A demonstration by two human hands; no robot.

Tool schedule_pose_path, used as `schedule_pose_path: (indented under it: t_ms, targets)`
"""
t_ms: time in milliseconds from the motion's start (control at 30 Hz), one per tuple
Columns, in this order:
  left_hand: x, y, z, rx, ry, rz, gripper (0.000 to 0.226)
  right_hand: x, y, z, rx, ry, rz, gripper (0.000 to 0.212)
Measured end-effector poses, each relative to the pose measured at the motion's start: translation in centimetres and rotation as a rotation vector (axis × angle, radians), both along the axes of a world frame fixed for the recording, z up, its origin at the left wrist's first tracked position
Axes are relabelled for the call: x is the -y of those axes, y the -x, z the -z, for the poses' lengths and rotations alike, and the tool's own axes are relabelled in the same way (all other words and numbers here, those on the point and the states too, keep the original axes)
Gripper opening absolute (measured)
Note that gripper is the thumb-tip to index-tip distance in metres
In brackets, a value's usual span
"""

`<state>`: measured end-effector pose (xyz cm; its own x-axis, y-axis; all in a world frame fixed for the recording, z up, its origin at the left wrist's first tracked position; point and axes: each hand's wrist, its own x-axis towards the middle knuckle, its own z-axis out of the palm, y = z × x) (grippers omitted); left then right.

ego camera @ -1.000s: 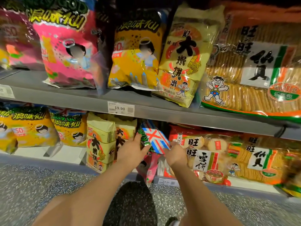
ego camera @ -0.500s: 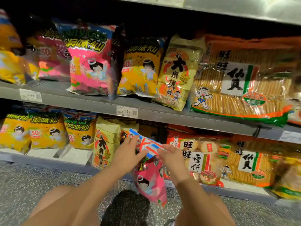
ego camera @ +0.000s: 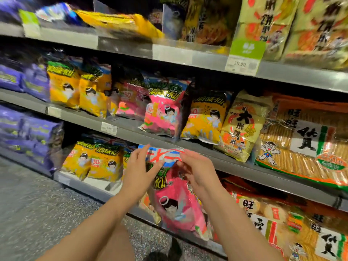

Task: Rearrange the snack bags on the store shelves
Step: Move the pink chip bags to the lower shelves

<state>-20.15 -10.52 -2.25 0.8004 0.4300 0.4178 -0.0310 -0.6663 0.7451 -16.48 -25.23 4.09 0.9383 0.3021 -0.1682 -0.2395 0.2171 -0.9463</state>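
Observation:
A pink snack bag (ego camera: 177, 204) with a cartoon figure hangs in front of the lower shelves, held by its blue, white and red top edge. My left hand (ego camera: 140, 166) pinches the left end of that top edge. My right hand (ego camera: 195, 170) grips the right end. Above them, on the middle shelf (ego camera: 131, 131), stand matching pink bags (ego camera: 162, 110) with yellow bags (ego camera: 206, 119) to their right. More yellow bags (ego camera: 94, 162) stand on the bottom shelf at the left. The frame is blurred.
Large rice cracker packs (ego camera: 305, 142) fill the right of the middle shelf, and more (ego camera: 282, 227) sit below. Purple bags (ego camera: 24, 132) are stacked at the far left. The top shelf (ego camera: 188, 53) carries a green price tag (ego camera: 244, 57). Speckled grey floor (ego camera: 37, 204) lies below.
Both hands pulled the pink bag out of the bottom shelf and raised it to the front edge of the middle shelf. The view tilted up and now shows the top shelf.

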Motion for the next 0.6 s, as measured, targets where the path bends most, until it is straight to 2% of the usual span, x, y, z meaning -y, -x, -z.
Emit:
schedule_pose_path:
  t_ms: [133, 267, 467, 600]
  targets:
    - [-3.3, 1.1, -2.7, 0.135, 0.060, -0.142, 0.073, -4.9, -0.8, -3.3, -0.067, -0.111, -0.046, 0.013]
    - [-6.5, 1.0, -5.1, 0.222, 0.045, -0.180, 0.085, -9.3, -2.6, -6.0, -0.077, -0.270, -0.074, 0.013]
    - [-10.8, -1.6, -7.0, 0.227, -0.028, -0.219, 0.094, -15.2, -6.9, -8.8, -0.117, -0.613, -0.101, 0.014]
    - [-13.5, -4.2, -7.3, 0.225, -0.052, -0.288, 0.096, -18.9, -10.1, -10.1, -0.125, -0.698, -0.137, 0.012]
